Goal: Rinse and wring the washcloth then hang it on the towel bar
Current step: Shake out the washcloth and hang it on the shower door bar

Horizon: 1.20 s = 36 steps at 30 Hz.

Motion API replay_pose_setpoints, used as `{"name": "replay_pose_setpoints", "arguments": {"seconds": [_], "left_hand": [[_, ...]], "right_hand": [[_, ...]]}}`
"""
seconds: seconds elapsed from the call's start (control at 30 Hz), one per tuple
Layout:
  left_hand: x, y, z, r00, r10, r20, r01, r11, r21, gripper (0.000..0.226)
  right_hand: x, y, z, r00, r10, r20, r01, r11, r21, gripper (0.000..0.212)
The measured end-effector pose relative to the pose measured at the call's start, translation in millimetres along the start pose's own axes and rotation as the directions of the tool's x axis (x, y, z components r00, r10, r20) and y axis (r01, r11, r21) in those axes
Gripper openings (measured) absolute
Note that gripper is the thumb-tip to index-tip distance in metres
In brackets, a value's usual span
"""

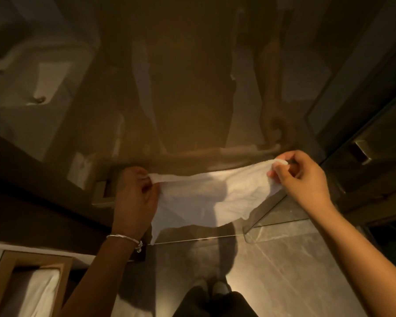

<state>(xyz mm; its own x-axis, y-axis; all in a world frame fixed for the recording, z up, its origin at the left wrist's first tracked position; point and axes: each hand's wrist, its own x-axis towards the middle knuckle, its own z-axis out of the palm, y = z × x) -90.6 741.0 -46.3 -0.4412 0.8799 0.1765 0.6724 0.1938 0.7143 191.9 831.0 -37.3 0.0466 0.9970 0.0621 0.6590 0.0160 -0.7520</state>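
Head view. White washcloth (206, 197) held spread btwn both hands, upper edge stretched level, lower edge hanging crumpled. Left hand (135, 197), w/ silver bracelet (126, 239) at wrist, pinches the cloth's left corner; right hand (304, 179) pinches the right corner w/ thumb and fingertips. Cloth sits in front of a glossy dark wall panel (192, 76), just below the towel bar (238, 154); contact w/ bar cannot be told. Tiled floor (284, 271) below.
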Motion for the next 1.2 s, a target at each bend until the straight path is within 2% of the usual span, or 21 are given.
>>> {"name": "replay_pose_setpoints", "arguments": {"seconds": [0.13,0.2,0.27,0.33,0.4,0.43,0.5,0.57,0.6,0.63,0.67,0.73,0.77,0.83,0.87,0.9,0.97,1.0,1.2], "left_hand": [[-1.5,3.3,1.6,0.992,0.032,0.119,-0.045,0.994,0.105,0.028],[0.9,2.9,-3.2,0.981,0.027,0.192,-0.075,0.966,0.247,0.024],[6.4,1.2,-6.5,0.957,-0.007,0.290,-0.113,0.911,0.395,0.024],[12.7,0.7,-8.3,0.921,-0.074,0.382,-0.125,0.873,0.471,0.025],[18.6,-7.6,-7.4,0.881,-0.160,0.445,-0.109,0.847,0.521,0.037],[20.2,-15.0,-8.7,0.881,-0.175,0.440,-0.084,0.857,0.509,0.043],[18.1,-27.9,-16.8,0.929,-0.127,0.346,-0.018,0.923,0.385,0.043],[4.9,-38.5,-28.9,0.986,0.038,0.160,-0.074,0.971,0.227,0.037],[-3.8,-42.3,-35.5,0.991,0.118,0.064,-0.129,0.969,0.210,0.032],[-13.9,-45.3,-41.1,0.987,0.164,0.000,-0.160,0.967,0.199,0.029],[-24.0,-49.2,-44.4,0.984,0.178,-0.007,-0.174,0.970,0.170,0.028],[-38.9,-60.2,-41.6,0.990,0.089,0.110,-0.099,0.992,0.084,0.027],[-41.4,-64.4,-36.0,0.982,-0.019,0.189,0.012,0.999,0.038,0.027],[-36.4,-68.3,-21.4,0.903,-0.315,0.293,0.355,0.930,-0.095,0.024],[-31.3,-66.0,-16.9,0.851,-0.419,0.317,0.483,0.861,-0.159,0.020],[-25.3,-63.1,-14.7,0.825,-0.451,0.342,0.535,0.818,-0.211,0.015],[-15.9,-59.3,-13.5,0.826,-0.403,0.395,0.524,0.806,-0.276,0.013],[-13.3,-59.6,-13.4,0.824,-0.387,0.415,0.521,0.805,-0.284,0.014],[-11.4,-58.3,-4.2,0.791,-0.474,0.387,0.580,0.782,-0.229,0.016]], "right_hand": [[-8.3,0.6,4.1,0.976,-0.149,0.162,0.155,0.987,-0.027,0.030],[-7.5,5.9,5.8,0.951,-0.168,0.260,0.232,0.942,-0.241,0.024],[-4.1,7.6,5.1,0.933,-0.133,0.334,0.279,0.854,-0.439,0.034],[0.2,5.0,5.3,0.915,-0.108,0.389,0.300,0.827,-0.476,0.041],[3.4,5.4,4.9,0.909,-0.114,0.400,0.293,0.859,-0.420,0.042],[4.1,7.7,3.6,0.915,-0.158,0.371,0.301,0.881,-0.366,0.041],[1.5,15.6,-2.3,0.913,-0.331,0.238,0.388,0.883,-0.262,0.033],[-7.4,27.6,-10.9,0.874,-0.474,0.104,0.486,0.853,-0.191,0.029],[-13.5,35.4,-14.0,0.868,-0.492,0.074,0.497,0.852,-0.164,0.033],[-20.0,43.9,-15.0,0.877,-0.474,0.085,0.481,0.865,-0.141,0.041],[-26.0,53.4,-12.3,0.903,-0.405,0.145,0.423,0.896,-0.136,0.048],[-33.5,73.0,1.0,0.929,-0.151,0.337,0.215,0.963,-0.162,0.042],[-33.6,79.2,8.7,0.916,-0.039,0.399,0.104,0.984,-0.142,0.029],[-29.3,77.9,21.5,0.907,0.109,0.408,-0.156,0.984,0.085,0.010],[-25.8,72.3,26.3,0.904,0.155,0.399,-0.263,0.937,0.231,0.016],[-22.3,64.7,29.9,0.901,0.182,0.393,-0.336,0.868,0.367,0.023],[-17.0,54.4,34.9,0.904,0.187,0.384,-0.383,0.752,0.536,0.029],[-16.3,53.3,37.0,0.907,0.182,0.379,-0.383,0.731,0.565,0.028],[-17.5,63.0,39.2,0.910,0.245,0.335,-0.399,0.738,0.544,0.013]]}}
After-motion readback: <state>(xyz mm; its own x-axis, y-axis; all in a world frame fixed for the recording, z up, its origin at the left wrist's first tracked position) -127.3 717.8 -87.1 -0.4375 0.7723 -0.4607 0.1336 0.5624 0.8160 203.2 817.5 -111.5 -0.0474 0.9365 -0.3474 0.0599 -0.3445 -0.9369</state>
